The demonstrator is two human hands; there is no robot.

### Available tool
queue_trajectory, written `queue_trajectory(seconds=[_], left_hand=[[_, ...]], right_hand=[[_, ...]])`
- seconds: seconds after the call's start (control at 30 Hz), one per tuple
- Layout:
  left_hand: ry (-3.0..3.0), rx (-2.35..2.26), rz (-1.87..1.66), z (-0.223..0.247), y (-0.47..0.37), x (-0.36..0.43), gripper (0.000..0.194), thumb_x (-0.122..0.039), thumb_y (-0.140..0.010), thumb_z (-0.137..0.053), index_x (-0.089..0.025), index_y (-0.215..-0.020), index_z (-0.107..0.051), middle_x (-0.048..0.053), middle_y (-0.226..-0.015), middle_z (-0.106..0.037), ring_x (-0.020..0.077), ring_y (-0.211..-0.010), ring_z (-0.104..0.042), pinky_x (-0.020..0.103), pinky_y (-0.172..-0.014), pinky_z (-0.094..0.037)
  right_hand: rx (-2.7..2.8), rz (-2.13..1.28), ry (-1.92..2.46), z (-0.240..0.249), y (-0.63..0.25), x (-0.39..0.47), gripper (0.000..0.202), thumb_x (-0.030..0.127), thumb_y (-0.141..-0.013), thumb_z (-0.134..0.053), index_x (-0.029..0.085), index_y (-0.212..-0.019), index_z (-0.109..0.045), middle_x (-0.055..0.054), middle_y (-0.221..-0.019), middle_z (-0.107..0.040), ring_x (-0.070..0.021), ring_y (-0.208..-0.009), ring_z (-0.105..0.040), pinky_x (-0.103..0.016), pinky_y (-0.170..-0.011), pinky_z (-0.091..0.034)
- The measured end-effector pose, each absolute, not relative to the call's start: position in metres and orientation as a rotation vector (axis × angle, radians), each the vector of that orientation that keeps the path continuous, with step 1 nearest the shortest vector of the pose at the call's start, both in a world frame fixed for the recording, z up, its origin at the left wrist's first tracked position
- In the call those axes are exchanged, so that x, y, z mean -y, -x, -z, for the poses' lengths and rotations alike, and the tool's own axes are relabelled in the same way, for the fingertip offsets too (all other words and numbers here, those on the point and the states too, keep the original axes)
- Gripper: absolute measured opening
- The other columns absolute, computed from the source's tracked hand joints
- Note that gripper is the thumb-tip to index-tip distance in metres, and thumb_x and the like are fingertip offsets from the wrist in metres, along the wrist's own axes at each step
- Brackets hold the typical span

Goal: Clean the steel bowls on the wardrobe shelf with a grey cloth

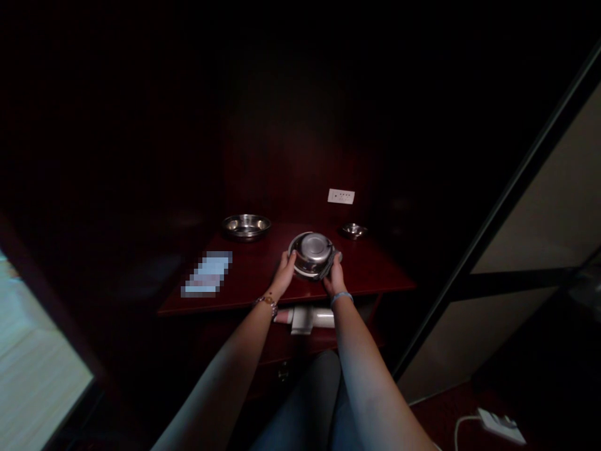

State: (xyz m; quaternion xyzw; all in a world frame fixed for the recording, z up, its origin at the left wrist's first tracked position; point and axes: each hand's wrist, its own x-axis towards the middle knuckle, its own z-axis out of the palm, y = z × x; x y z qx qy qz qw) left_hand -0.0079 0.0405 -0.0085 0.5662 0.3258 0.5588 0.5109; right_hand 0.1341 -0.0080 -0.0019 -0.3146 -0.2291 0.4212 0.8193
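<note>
A shiny metal bowl (pixel 315 248), its base facing me, is held above the front of the dark red desk (pixel 282 250). My left hand (pixel 284 274) grips its left rim, the thumb on the near side. On the right rim is my right hand (pixel 335 274), with a dark grey cloth (pixel 325 268) between it and the bowl. A wide metal basin (pixel 246 227) rests at the back left of the desk, and a small metal bowl (pixel 354 231) at the back right.
A blurred-out flat item (pixel 208 274) lies on the desk's left side. Under the desktop, a shelf holds a white and pink roll-shaped object (pixel 322 317). A wall socket (pixel 341 196) is behind the desk. A power strip (pixel 501 426) with a cable lies on the floor at right.
</note>
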Motion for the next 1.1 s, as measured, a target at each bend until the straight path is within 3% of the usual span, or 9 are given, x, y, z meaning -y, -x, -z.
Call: queue_trajectory(seconds=[0.23,0.5,0.7,0.93,1.1], left_hand=[[-1.300,-0.849,-1.367,0.0017,0.0097,-0.0368,0.047,-0.060,-0.094,-0.045,-0.020,-0.115,-0.055,0.011,-0.115,-0.066,0.0224,-0.110,-0.063,0.034,-0.099,-0.046],[-1.326,-0.879,-1.451,0.0013,0.0086,-0.0380,0.048,-0.061,-0.092,-0.046,-0.018,-0.107,-0.062,0.012,-0.111,-0.068,0.0252,-0.107,-0.063,0.036,-0.099,-0.045],[-1.353,-0.817,-1.527,-0.0010,0.0088,-0.0387,0.043,-0.052,-0.095,-0.044,-0.016,-0.106,-0.066,0.013,-0.114,-0.070,0.0244,-0.109,-0.064,0.037,-0.103,-0.045],[-1.350,-0.790,-1.536,0.0000,0.0082,-0.0393,0.043,-0.049,-0.095,-0.046,-0.016,-0.110,-0.067,0.013,-0.121,-0.069,0.0244,-0.116,-0.062,0.038,-0.107,-0.043],[-1.275,-0.849,-1.509,0.0047,0.0081,-0.0402,0.042,-0.048,-0.095,-0.048,-0.019,-0.123,-0.061,0.013,-0.138,-0.059,0.0232,-0.131,-0.053,0.037,-0.114,-0.037]], right_hand=[[0.569,-0.939,0.712,0.0034,-0.1328,0.0052,0.041,0.050,-0.095,-0.049,0.016,-0.103,-0.069,-0.008,-0.105,-0.077,-0.0149,-0.107,-0.068,-0.033,-0.104,-0.047],[0.554,-0.930,0.745,0.0025,-0.1328,0.0082,0.039,0.051,-0.094,-0.050,0.017,-0.101,-0.069,-0.006,-0.100,-0.077,-0.0150,-0.100,-0.070,-0.031,-0.097,-0.051],[0.562,-0.950,0.758,0.0024,-0.1329,0.0103,0.040,0.051,-0.093,-0.050,0.016,-0.102,-0.069,-0.005,-0.097,-0.078,-0.0149,-0.091,-0.073,-0.030,-0.092,-0.054],[0.566,-0.931,0.761,0.0023,-0.1330,0.0107,0.040,0.051,-0.092,-0.052,0.017,-0.103,-0.069,-0.005,-0.097,-0.079,-0.0165,-0.095,-0.072,-0.032,-0.092,-0.054],[0.537,-0.913,0.726,0.0054,-0.1354,0.0085,0.038,0.048,-0.094,-0.050,0.018,-0.105,-0.070,-0.005,-0.102,-0.078,-0.0159,-0.101,-0.071,-0.033,-0.098,-0.052]])
